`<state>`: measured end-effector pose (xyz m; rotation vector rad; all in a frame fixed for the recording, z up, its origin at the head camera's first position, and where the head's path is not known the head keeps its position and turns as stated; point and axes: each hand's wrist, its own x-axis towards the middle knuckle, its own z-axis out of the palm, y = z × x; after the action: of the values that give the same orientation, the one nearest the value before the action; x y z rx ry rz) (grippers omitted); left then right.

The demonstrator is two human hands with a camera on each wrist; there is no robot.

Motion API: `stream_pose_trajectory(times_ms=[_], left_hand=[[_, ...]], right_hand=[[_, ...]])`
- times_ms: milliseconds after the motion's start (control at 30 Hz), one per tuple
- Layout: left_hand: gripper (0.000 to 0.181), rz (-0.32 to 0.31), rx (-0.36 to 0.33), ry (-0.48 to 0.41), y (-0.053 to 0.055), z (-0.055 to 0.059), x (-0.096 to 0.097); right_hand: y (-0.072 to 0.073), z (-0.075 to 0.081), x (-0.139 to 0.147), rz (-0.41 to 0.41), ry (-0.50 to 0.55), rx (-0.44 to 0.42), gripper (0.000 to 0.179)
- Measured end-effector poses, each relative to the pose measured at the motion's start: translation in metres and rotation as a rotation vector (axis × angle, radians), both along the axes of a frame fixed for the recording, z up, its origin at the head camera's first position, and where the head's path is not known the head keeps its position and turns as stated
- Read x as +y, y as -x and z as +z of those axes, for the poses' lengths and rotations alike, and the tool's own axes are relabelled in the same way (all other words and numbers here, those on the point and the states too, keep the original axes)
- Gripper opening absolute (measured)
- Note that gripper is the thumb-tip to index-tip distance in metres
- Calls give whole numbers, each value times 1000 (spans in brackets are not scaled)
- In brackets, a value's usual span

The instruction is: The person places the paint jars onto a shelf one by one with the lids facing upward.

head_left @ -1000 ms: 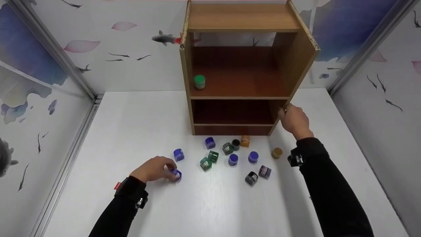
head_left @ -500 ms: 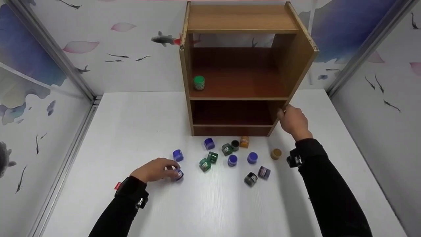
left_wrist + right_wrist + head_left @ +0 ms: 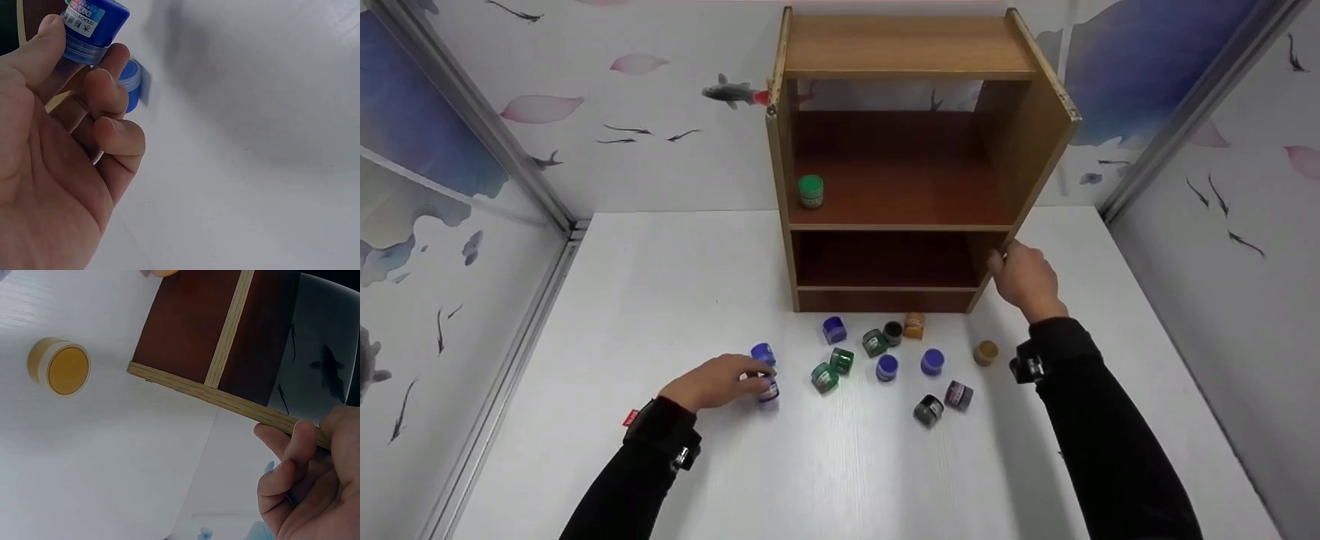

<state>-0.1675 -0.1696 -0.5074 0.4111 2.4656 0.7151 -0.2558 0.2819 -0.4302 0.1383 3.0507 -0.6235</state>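
My left hand (image 3: pixel 720 382) pinches a small blue paint jar (image 3: pixel 95 22) between thumb and fingers, low over the white table. Part of this jar is hidden by the fingers in the head view. Just behind it stands another blue jar (image 3: pixel 763 351), partly covered by the fingertips. My right hand (image 3: pixel 1026 279) grips the right side panel (image 3: pixel 225 405) of a wooden cabinet (image 3: pixel 911 45), thumb on the inner side. In the cabinet's upper compartment, a green-lidded jar (image 3: pixel 811 192) stands at the left.
In front of the cabinet lie and stand several paint jars: green ones (image 3: pixel 825 377), blue ones (image 3: pixel 887 367), an orange one (image 3: pixel 914 325) and dark ones (image 3: pixel 928 410). An ochre jar (image 3: pixel 68 370) stands near the right forearm. Patterned walls (image 3: pixel 465 337) enclose the table (image 3: pixel 660 285).
The jar in my left hand has shifted slightly away from me, toward the other blue jar, and its tilt has changed. My right hand keeps its grip on the cabinet side.
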Motion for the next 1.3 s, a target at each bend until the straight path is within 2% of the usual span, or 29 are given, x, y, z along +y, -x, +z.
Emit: stream_pose_trajectory(times_ms=[300,567,1000,1300], left_hand=[[35,-48,31,-21,4,14,13],[33,-147,123,-64,9,26,23],[35,-147,177,-45,15,40,33],[37,-189,249,1,18,62,47]], right_hand=[[-1,-2,0,-5,-4,11,47],[0,-2,1,-7,0,1,48],[0,-1,0,-1,-1,4,47],[1,-2,2,-4,0,11,47]])
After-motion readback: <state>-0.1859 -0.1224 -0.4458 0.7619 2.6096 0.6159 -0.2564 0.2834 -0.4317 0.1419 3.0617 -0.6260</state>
